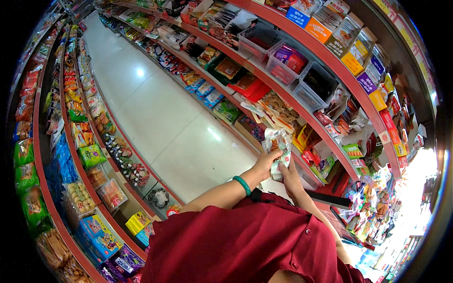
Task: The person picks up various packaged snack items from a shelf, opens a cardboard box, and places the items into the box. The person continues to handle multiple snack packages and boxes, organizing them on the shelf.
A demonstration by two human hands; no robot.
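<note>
Left hand [265, 161] grips snack packets [277, 144] | right hand [289, 179] clasps them from below | red shop shelf [325, 137] just beyond

The white tiled aisle floor [160, 113] is the one broad open lane, running from the red-clad torso [245, 245] away to the far end. On its right, the red-edged shelves [330, 70] are packed: clear plastic bins [288, 61], flat packets and hanging snack bags [344, 118] leave only thin gaps above the goods. Both hands, the left hand [265, 162] and right hand [289, 177], hold a stack of small packets [277, 144] just before that shelf edge. Left of the floor, bagged snacks [89, 153] fill the opposite racks.
</note>
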